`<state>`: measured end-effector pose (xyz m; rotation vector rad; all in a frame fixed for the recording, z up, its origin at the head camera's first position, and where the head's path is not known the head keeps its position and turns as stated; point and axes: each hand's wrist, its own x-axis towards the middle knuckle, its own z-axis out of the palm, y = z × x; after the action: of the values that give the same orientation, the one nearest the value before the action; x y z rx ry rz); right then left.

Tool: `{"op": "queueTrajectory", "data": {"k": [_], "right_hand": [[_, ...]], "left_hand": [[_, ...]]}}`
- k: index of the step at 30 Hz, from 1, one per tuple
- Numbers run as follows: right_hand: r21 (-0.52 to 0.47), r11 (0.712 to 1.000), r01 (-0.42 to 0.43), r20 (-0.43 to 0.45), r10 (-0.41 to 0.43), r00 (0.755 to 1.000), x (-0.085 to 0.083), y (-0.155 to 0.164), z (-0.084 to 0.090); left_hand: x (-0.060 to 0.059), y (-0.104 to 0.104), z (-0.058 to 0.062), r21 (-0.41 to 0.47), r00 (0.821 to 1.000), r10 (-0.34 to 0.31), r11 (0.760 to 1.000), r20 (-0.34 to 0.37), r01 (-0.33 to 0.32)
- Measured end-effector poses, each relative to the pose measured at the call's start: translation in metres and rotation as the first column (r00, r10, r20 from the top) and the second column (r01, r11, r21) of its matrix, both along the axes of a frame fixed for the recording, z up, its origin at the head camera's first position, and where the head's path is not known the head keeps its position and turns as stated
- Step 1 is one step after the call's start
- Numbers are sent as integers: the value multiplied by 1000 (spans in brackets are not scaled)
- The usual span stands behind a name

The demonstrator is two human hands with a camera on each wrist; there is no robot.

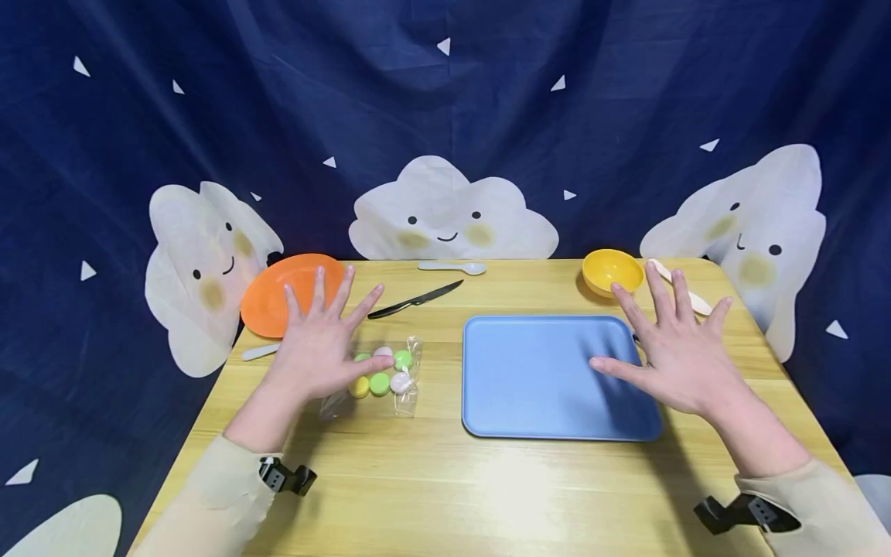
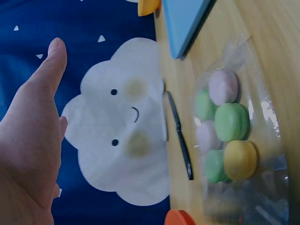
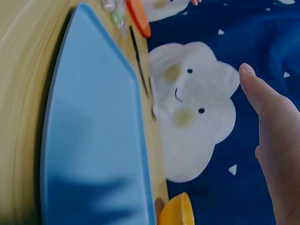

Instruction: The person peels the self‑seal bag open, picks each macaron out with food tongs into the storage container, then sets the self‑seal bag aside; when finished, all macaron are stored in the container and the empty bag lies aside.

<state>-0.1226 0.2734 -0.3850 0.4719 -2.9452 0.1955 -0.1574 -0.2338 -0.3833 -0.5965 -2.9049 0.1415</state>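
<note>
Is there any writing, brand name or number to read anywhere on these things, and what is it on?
None: no words, numbers or brand marks show.
The bag of macarons, blue tray, orange plate and yellow bowl are plain.
The backdrop clouds bear only drawn faces.

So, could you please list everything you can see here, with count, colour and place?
table: one, light wood, beneath everything.
tray: one, blue, centre-right.
bag of macarons: one clear bag; green, pink and yellow macarons; left of the tray.
plate: one, orange, far left.
bowl: one, yellow, far right.
knife: one, black, behind the bag.
spoon: one, pale, far edge.
backdrop: dark blue, white clouds.
left hand: fingers spread, over the bag's left part.
right hand: fingers spread, over the tray's right edge.
</note>
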Motion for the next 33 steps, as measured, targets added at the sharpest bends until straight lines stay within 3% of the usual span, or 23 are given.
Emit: {"op": "queueTrajectory", "data": {"k": [10,22,25,29,33], "right_hand": [[-75,995,-71,2,71,997,4,-36,9],[-262,948,-178,-58,168,984,6,-86,-2],[-324,928,-182,-48,176,983,7,-98,-9],[-428,884,-188,-25,196,980,6,-116,-18],[-577,792,-200,0,244,970,5,-135,-31]], "left_hand": [[10,-7,15,109,996,-92,990,11,90],[15,-23,5,328,981,-184,932,55,156],[15,-26,1,365,974,-212,915,78,170],[16,-30,-11,457,965,-223,879,140,137],[16,-35,-29,530,955,-229,843,190,97]]}}
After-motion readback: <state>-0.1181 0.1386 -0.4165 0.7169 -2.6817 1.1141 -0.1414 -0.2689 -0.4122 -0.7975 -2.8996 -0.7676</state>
